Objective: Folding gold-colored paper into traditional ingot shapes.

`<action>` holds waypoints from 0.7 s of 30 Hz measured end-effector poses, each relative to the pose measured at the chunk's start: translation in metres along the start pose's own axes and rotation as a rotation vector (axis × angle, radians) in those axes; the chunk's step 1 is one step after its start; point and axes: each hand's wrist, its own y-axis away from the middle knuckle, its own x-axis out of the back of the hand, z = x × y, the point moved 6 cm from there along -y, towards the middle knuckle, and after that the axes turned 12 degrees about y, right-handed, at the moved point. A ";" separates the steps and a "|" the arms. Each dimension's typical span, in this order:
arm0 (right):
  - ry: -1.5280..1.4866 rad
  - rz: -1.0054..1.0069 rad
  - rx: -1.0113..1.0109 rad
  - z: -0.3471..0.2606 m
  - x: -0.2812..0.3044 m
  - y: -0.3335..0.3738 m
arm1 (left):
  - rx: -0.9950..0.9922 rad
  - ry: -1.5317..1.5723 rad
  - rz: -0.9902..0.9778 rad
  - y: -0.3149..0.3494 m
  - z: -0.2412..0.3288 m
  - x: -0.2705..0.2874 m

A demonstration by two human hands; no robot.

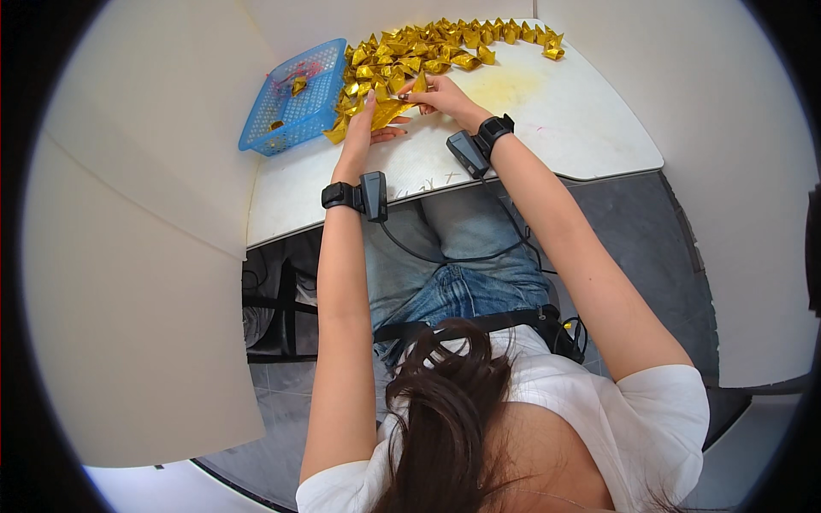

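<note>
Between my two hands is a piece of shiny gold foil paper (391, 112), partly folded, with a pointed tip standing up near the right fingers. My left hand (366, 128) grips its left side, thumb up along the foil and the other fingers beneath and in front of it. From the right, my right hand (444, 95) pinches the other end between thumb and fingers. Just behind the hands, many folded gold foil ingots (410, 53) lie heaped on the white table. Part of the held foil is hidden by the fingers and blends with the heap.
A blue plastic basket (321, 119) stands at the table's left, holding a few gold pieces and some pinkish-red material (295, 75). Pale partitions rise left, right and behind the white table (590, 128). Black straps with grey devices sit on both wrists, cables hanging toward my lap.
</note>
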 end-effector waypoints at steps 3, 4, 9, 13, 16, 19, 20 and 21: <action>-0.018 0.005 -0.001 -0.001 -0.001 0.001 | 0.002 0.005 -0.001 -0.001 -0.003 0.003; -0.018 0.004 -0.001 -0.001 -0.002 0.001 | -0.004 0.016 -0.004 -0.002 -0.004 0.004; -0.003 0.004 -0.013 -0.003 -0.001 0.003 | -0.010 0.019 -0.004 -0.003 -0.004 0.004; 0.002 -0.002 -0.008 -0.004 -0.001 0.004 | -0.006 0.047 0.007 -0.002 -0.004 0.004; 0.016 -0.005 -0.006 -0.007 -0.002 0.006 | -0.012 0.046 0.006 -0.001 -0.004 0.005; -0.008 0.008 -0.013 -0.008 -0.002 0.006 | -0.015 0.048 0.002 -0.001 -0.004 0.006; 0.007 0.004 -0.014 -0.008 -0.002 0.006 | -0.009 0.049 0.002 -0.001 -0.004 0.006; 0.022 0.000 -0.015 -0.008 -0.001 0.006 | -0.009 0.049 0.002 -0.002 -0.005 0.006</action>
